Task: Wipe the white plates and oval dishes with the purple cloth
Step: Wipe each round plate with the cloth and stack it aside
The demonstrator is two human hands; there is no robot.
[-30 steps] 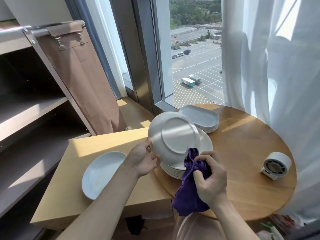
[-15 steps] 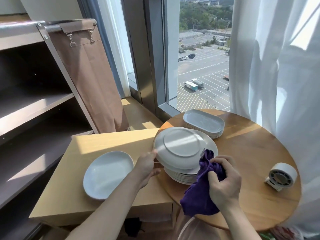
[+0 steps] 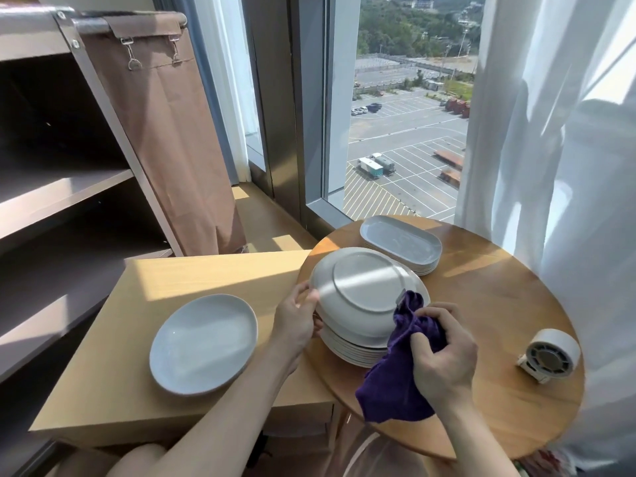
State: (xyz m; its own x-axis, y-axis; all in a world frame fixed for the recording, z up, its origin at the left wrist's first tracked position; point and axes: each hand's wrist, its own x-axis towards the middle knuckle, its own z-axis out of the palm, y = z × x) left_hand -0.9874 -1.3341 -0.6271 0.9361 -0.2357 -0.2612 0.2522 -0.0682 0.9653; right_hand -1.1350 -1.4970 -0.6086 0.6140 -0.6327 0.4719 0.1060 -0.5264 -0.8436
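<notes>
The left hand (image 3: 297, 320) had its fingers curled round the left rim of a white plate (image 3: 361, 287). That plate was flipped upside down, foot ring up, sitting over the stack of round plates (image 3: 347, 351) on the left side of the round wooden table (image 3: 499, 304). Couldn't really tell if it was resting flat on the stack or held a touch above it.

The right hand (image 3: 444, 359) was bunched tight around the purple cloth (image 3: 395, 383). The cloth's top end touched the right edge of the flipped plate and the rest hung down past the stack.

Behind the round plates, near the window (image 3: 406, 115), sat a stack of oval dishes (image 3: 401, 241). One more white dish (image 3: 203, 344) lay by itself, right side up, on the light wooden box (image 3: 103, 373) to the left of the table.

A small white fan (image 3: 550, 354) sat on the table's right side, next to the sheer curtain (image 3: 568, 166).
</notes>
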